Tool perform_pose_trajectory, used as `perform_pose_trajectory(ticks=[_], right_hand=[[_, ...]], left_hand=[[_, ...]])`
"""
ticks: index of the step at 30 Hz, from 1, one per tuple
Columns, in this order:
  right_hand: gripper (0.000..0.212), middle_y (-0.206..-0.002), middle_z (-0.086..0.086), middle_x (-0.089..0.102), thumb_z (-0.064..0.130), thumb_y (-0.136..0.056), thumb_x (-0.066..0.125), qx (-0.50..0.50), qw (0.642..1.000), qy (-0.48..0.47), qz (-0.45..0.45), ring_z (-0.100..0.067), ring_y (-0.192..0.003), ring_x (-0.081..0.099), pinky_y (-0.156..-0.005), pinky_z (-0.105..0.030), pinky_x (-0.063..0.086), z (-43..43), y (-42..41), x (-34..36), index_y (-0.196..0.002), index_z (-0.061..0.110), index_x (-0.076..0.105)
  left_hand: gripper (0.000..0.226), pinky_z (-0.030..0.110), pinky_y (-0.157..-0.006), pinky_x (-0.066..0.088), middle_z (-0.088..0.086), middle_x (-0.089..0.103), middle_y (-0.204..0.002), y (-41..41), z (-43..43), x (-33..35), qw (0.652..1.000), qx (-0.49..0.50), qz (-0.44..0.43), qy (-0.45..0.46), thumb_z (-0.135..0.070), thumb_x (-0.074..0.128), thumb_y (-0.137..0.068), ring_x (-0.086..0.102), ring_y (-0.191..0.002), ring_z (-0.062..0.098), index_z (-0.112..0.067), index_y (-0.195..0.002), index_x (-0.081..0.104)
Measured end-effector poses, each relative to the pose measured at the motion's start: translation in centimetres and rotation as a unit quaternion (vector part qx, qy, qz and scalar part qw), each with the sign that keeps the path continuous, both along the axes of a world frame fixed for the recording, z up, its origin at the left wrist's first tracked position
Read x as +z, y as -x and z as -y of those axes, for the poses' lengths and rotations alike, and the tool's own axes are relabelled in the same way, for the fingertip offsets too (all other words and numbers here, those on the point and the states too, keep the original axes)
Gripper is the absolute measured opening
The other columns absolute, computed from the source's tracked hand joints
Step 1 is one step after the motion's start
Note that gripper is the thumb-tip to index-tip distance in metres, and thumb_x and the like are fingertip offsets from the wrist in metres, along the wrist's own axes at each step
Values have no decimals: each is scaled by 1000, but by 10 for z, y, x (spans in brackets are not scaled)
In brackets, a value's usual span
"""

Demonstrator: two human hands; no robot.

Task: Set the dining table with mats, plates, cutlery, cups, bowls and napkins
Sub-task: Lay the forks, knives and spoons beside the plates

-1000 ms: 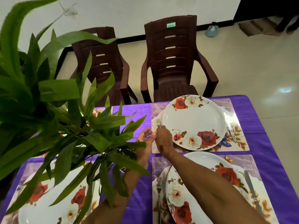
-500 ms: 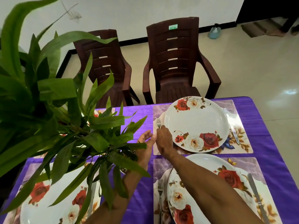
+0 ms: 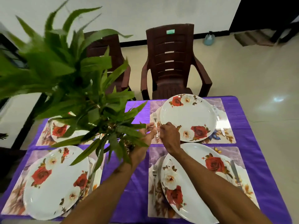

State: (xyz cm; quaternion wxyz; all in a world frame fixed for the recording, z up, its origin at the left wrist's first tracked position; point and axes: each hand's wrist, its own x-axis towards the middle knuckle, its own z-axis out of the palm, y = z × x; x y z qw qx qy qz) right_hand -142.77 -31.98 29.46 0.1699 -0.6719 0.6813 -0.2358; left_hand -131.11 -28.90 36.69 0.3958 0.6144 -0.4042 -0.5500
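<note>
Right hand pinches handle of silver metal fork, left of far white rose-patterned plate — left hand beside fork, fingers relaxed, holding nothing.

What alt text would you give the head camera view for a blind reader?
A person's right hand pinches a fork beside a rose-patterned plate on the far right mat, the left hand open next to it. Four such plates sit on mats on a purple tablecloth, with a leafy plant at left.

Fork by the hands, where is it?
In the head view, the fork lies on the far right mat, left of the far plate, its handle between the left hand and right hand.
</note>
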Motion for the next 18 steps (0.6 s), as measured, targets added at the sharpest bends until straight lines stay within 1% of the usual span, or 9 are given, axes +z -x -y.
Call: perform_pose_trajectory(ticks=[2, 3, 6, 8, 10, 12, 13, 16, 18], right_hand=[[17, -93, -8, 67, 18, -95, 62, -32, 998, 1, 61, -26, -82, 63, -64, -30, 45, -16, 9, 6, -104, 15, 76], [17, -95, -5, 67, 20, -94, 63, -29, 997, 13, 75, -23, -84, 63, -65, -28, 41, -27, 13, 6, -104, 18, 76], [19, -98, 1, 69, 18, -89, 64, -23, 995, -1, 99, -17, -84, 63, -65, -26, 40, -63, 13, 9, -103, 23, 76], [14, -92, 1, 71, 16, -86, 68, -15, 994, -19, 104, -17, -77, 64, -64, -27, 39, -83, 11, 8, -97, 21, 76], [9, -86, 1, 74, 19, -86, 73, 12, 993, -49, 103, -17, -72, 66, -66, -30, 47, -97, -3, 9, -93, 19, 77], [8, -84, 2, 76, 23, -87, 73, 39, 992, -76, 94, -16, -71, 69, -67, -32, 51, -105, -22, 12, -91, 19, 79], [9, -82, 2, 76, 26, -87, 72, 61, 991, -82, 86, -16, -71, 69, -67, -33, 51, -109, -36, 11, -88, 20, 78], [20, -77, -4, 75, 34, -84, 67, 135, 986, -84, 53, -17, -71, 70, -62, -35, 51, -124, -88, 13, -81, 17, 76], [14, -77, -2, 76, 30, -84, 71, 159, 980, -107, 54, -15, -72, 71, -64, -31, 51, -135, -128, 11, -85, 18, 78]], left_hand=[[23, 37, -92, 54, 6, 71, -110, -4, -10, 0, 1000, -16, -14, 12, -8, 67, -92, 67, -101, 25, -17, -112, 67], [24, 32, -85, 55, 8, 71, -111, -9, -18, -1, 999, -22, -21, 14, -10, 68, -90, 66, -100, 26, -14, -114, 66], [33, 17, -62, 51, 12, 70, -101, -27, -46, -4, 1000, -31, -1, -2, -25, 66, -77, 66, -80, 15, -14, -109, 66], [26, 18, -63, 51, 3, 72, -91, -46, -64, -9, 999, -51, 0, -5, -27, 66, -80, 67, -71, 6, -18, -105, 65], [20, 19, -65, 51, -8, 75, -79, -75, -79, -16, 998, -54, 0, -14, -12, 66, -92, 67, -67, 1, -10, -111, 67], [29, 20, -68, 53, -7, 74, -80, -107, -94, -17, 999, -30, 19, -8, -6, 63, -93, 67, -70, 2, 5, -120, 63], [33, 21, -70, 54, -1, 74, -85, -126, -102, -17, 999, -24, 32, 8, -10, 65, -91, 66, -75, 4, 6, -120, 64], [18, 21, -69, 52, 2, 72, -86, -185, -126, -17, 999, -8, 28, 22, -7, 65, -93, 65, -75, 8, -7, -111, 68], [14, 25, -69, 52, 1, 73, -83, -225, -141, -22, 999, 22, 27, 21, -9, 65, -94, 68, -73, 8, -14, -106, 69]])
